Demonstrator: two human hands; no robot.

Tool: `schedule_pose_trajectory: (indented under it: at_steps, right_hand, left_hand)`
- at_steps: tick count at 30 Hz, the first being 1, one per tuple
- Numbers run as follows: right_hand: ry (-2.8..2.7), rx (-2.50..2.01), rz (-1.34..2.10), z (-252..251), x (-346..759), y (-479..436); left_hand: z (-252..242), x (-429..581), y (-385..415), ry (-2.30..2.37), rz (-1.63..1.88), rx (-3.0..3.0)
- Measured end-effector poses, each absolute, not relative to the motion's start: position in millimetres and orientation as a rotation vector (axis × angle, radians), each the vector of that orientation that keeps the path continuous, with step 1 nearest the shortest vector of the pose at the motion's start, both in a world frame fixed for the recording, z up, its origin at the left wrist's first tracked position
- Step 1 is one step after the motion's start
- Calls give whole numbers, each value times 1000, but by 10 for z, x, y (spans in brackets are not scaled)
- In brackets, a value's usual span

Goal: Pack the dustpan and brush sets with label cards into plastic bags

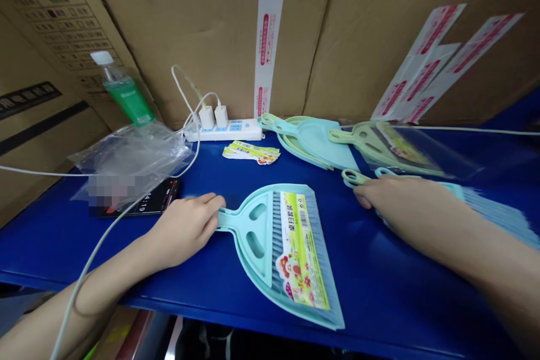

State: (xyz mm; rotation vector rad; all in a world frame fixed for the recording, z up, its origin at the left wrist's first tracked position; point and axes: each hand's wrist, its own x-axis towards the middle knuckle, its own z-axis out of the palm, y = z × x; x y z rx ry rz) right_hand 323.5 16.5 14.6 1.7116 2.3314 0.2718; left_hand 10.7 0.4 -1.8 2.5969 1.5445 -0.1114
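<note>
- At 8 o'clock: left hand [189, 228], fingers wrapped on the handle end of the dustpan set [287, 247], thumb on top.
- Dustpan set flat on the blue table [379, 292], centre to 5 o'clock; teal pan, brush nested inside, printed label [301, 247] across the bristles.
- At 3 o'clock: right hand [392, 197] palm-down over the loose brush [498, 214], fingertips bent; gripping or merely resting, cannot tell from this angle.
- Risk 1: white cable [101, 242] draped across the left forearm; a pull of that arm likely drags the phone [147, 202] or unseats a charger [206, 116].
- Risk 2: wide end of the set close to the table's near edge; a push toward 5 o'clock probably tips it off.
- Risk 3: label lying loose-looking on the bristles; liable to slide if the pan tilts.
- Count: one assembled set; one bagged set [392, 149] at 2 o'clock; one stack of dustpans [312, 143] at 12 o'clock, two handles showing; two handle loops by the right hand; one pile of spare labels [253, 152]; one power strip [223, 130], two chargers; one bottle [122, 93] at 10 o'clock; one phone.
</note>
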Motion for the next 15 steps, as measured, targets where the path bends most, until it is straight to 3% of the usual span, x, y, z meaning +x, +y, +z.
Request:
schedule_pose_trajectory:
  at_steps: [6, 15]
  right_hand:
    - [2029, 1744, 79, 334, 3118, 151]
    - [2426, 1531, 338, 130, 3128, 188]
  left_hand:
    - [-24, 102, -7, 1557, -132, 2619]
    - [-27, 107, -4, 1524, -71, 2606]
